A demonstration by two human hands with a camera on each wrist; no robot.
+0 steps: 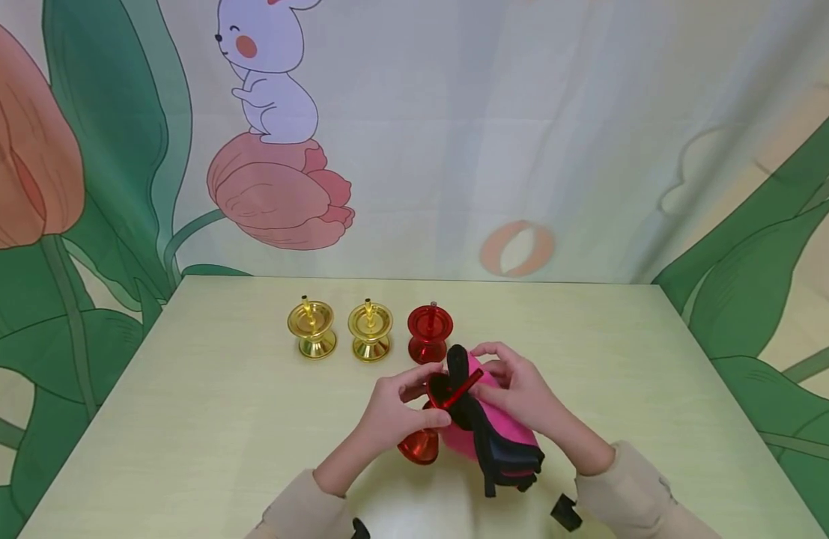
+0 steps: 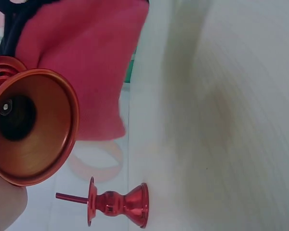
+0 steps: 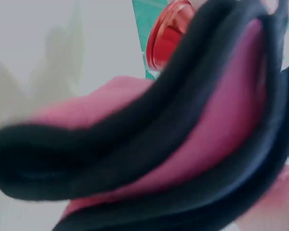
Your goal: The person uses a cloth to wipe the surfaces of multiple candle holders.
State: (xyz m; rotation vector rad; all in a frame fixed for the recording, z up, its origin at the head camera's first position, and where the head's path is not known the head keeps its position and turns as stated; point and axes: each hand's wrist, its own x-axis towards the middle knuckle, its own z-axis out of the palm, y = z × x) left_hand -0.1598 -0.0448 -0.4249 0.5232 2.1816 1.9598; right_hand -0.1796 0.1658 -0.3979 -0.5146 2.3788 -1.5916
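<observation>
Tilted in my left hand [image 1: 390, 412] is a shiny red metal candle holder [image 1: 421, 447], gripped at its dish, with the thin stem pointing up to the right. Its hollow, flared base [image 2: 50, 144] faces the left wrist camera. My right hand [image 1: 518, 385] holds a bunched pink cloth [image 1: 505, 427] with thick black edging beside the stem. The cloth's black border [image 3: 135, 144] fills much of the right wrist view and hides part of that hand's fingers. Whether the cloth touches the stem I cannot tell.
Behind my hands a second red candle holder [image 1: 430, 329] stands upright, in a row with two gold ones, the left [image 1: 311, 327] and the middle [image 1: 370, 329]. A small black object [image 1: 566, 513] shows by the right sleeve. A printed curtain [image 1: 414, 150] hangs behind the table [image 1: 205, 404].
</observation>
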